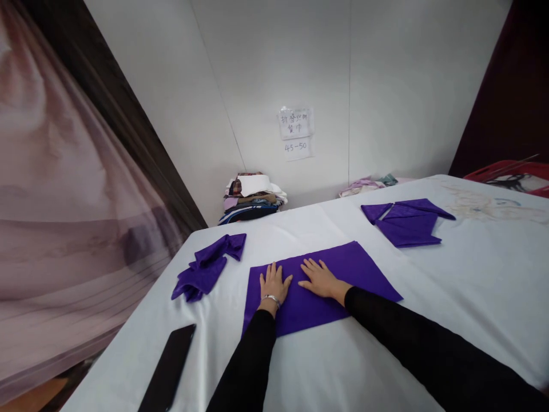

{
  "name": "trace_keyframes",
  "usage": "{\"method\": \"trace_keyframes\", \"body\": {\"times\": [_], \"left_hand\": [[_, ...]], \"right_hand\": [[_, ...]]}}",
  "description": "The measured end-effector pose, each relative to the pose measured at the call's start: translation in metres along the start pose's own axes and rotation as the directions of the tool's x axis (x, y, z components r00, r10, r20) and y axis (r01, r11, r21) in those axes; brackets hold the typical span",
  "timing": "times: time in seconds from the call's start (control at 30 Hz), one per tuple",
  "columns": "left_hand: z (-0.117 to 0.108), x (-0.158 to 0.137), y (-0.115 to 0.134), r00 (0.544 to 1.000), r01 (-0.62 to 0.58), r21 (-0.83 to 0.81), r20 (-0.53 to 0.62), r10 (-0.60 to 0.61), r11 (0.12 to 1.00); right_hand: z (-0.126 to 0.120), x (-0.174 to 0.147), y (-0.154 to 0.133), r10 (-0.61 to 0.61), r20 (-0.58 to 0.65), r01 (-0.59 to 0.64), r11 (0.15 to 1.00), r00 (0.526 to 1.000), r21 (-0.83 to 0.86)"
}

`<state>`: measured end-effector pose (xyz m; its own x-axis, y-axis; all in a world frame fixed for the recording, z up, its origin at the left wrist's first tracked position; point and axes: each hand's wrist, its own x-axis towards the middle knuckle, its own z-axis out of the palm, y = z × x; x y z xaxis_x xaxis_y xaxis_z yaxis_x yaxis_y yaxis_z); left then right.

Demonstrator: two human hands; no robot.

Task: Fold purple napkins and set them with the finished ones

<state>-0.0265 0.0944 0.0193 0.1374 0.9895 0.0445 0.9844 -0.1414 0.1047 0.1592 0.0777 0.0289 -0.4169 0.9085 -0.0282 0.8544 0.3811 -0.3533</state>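
Note:
A purple cloth napkin [338, 264], laid out as a flat rectangle, lies on the white-covered table [317, 372]. My left hand [274, 284] rests palm down on its left part, fingers spread, a silver bracelet at the wrist. To the right of it, my right hand [321, 278] presses flat on the middle of the same cloth with fingers stretched out. Left of the napkin is a crumpled purple cloth [206, 269]. Toward the far right lies a purple cloth folded into a pointed shape [409, 223].
A black phone [168, 366] lies near the table's left front edge. Behind the table are a pile of folded clothes [253, 197] and more fabric [364, 186]. Paper signs [295, 131] hang on the wall. A pink curtain [64, 200] borders the left; a red basket [510, 169] stands far right.

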Motion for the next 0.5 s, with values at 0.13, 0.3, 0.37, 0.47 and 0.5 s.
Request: {"method": "trace_keyframes", "body": {"times": [0.13,0.3,0.37,0.47,0.5], "left_hand": [[0.002,0.015,-0.028,0.993,0.119,0.018,0.020,-0.119,0.993],[0.001,0.020,-0.056,0.970,0.243,0.023,0.025,-0.243,0.970],[0.000,0.022,-0.060,0.960,0.279,0.023,0.015,-0.280,0.960],[0.000,0.024,-0.063,0.955,0.295,0.013,0.010,-0.295,0.955],[-0.001,0.024,-0.063,0.955,0.297,0.010,0.013,-0.297,0.955]], "right_hand": [[-0.006,0.005,0.059,0.149,-0.086,-0.156,0.985,0.985,-0.074],[-0.020,-0.023,0.136,0.412,-0.187,-0.439,0.887,0.892,-0.141],[-0.021,-0.031,0.149,0.438,-0.203,-0.470,0.870,0.876,-0.149],[-0.020,-0.035,0.154,0.445,-0.211,-0.478,0.865,0.870,-0.149],[-0.020,-0.035,0.154,0.445,-0.209,-0.478,0.866,0.871,-0.148]]}}
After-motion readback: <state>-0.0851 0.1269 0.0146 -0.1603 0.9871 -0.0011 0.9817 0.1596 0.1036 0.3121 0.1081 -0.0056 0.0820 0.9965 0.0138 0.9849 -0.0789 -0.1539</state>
